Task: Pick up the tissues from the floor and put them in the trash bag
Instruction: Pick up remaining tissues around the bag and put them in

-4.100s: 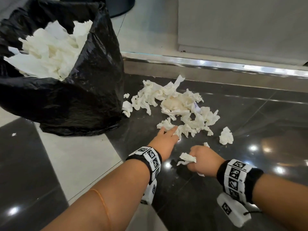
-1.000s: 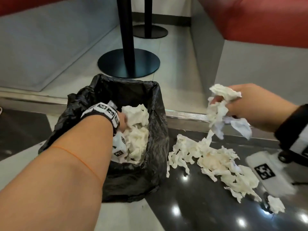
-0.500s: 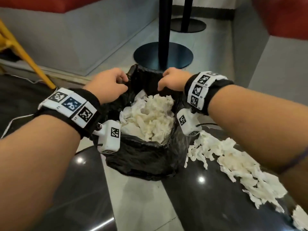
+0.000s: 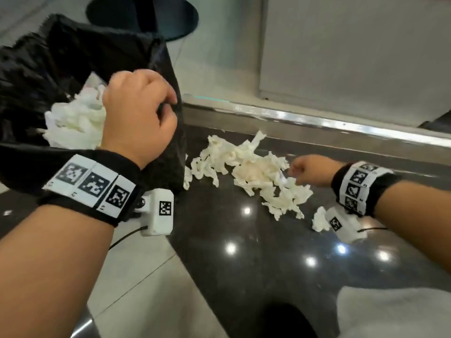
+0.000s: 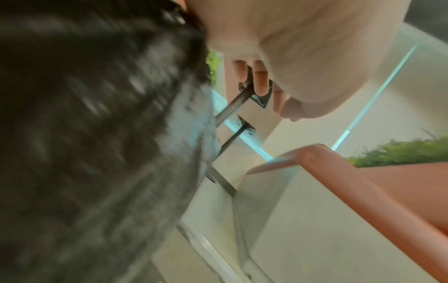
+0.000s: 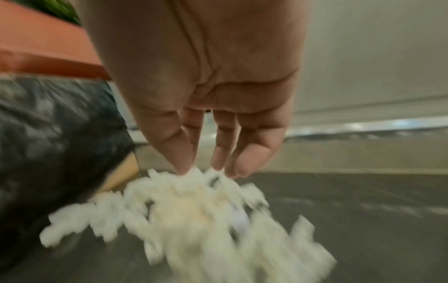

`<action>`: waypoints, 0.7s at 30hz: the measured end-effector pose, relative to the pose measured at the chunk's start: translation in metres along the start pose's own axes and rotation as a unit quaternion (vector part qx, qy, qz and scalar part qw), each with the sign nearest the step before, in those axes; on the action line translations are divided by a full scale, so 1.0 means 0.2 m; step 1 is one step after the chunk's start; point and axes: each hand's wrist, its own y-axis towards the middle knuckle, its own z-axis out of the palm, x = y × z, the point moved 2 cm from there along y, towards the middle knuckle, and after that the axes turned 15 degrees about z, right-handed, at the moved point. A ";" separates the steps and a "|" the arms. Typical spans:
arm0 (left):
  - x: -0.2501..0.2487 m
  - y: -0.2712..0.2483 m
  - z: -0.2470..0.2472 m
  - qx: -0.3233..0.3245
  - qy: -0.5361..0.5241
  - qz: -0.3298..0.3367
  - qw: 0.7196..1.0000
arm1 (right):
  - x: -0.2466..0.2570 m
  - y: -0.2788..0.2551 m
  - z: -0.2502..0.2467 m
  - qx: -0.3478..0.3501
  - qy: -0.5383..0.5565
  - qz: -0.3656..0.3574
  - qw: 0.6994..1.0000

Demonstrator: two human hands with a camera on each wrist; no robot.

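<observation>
The black trash bag (image 4: 61, 57) stands on the floor at the left, with white tissues (image 4: 75, 120) heaped inside. My left hand (image 4: 146, 113) grips the bag's right rim with curled fingers; the left wrist view shows the blurred bag (image 5: 84, 134) beside those fingers (image 5: 259, 80). A pile of crumpled tissues (image 4: 249, 172) lies on the dark floor right of the bag. My right hand (image 4: 310, 169) is low at the pile's right side. In the right wrist view its fingers (image 6: 247, 159) point down, tips touching the pile (image 6: 194, 210), nothing held. One loose tissue (image 4: 319, 219) lies under my right wrist.
A shiny metal strip (image 4: 317, 123) edges a raised step behind the pile, with a grey bench wall (image 4: 341, 57) beyond. A round black table base (image 4: 146, 13) stands behind the bag. Grey cloth (image 4: 390, 313) fills the lower right corner. Pale tiles (image 4: 146, 289) run near me.
Half a second ago both hands held the bag's rim. My right hand has let go and dropped to the floor pile; my left hand still holds the bag.
</observation>
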 end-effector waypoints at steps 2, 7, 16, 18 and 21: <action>-0.17 0.05 0.07 -0.006 -0.010 0.051 0.999 | -0.22 0.05 0.22 0.039 -0.022 0.060 0.997; -0.46 0.03 0.33 0.058 -0.080 0.087 0.991 | -0.44 0.13 0.59 0.083 -0.019 0.100 0.991; -0.39 -0.27 0.67 0.254 -0.189 -0.067 0.946 | -0.32 0.22 0.58 0.055 -0.065 -0.002 0.996; -0.35 -0.29 0.67 0.240 -0.177 -0.097 0.950 | -0.29 0.22 0.47 0.022 0.038 -0.014 0.999; -0.31 -0.31 0.67 0.236 -0.169 -0.123 0.949 | -0.23 0.24 0.38 -0.051 0.122 -0.031 0.991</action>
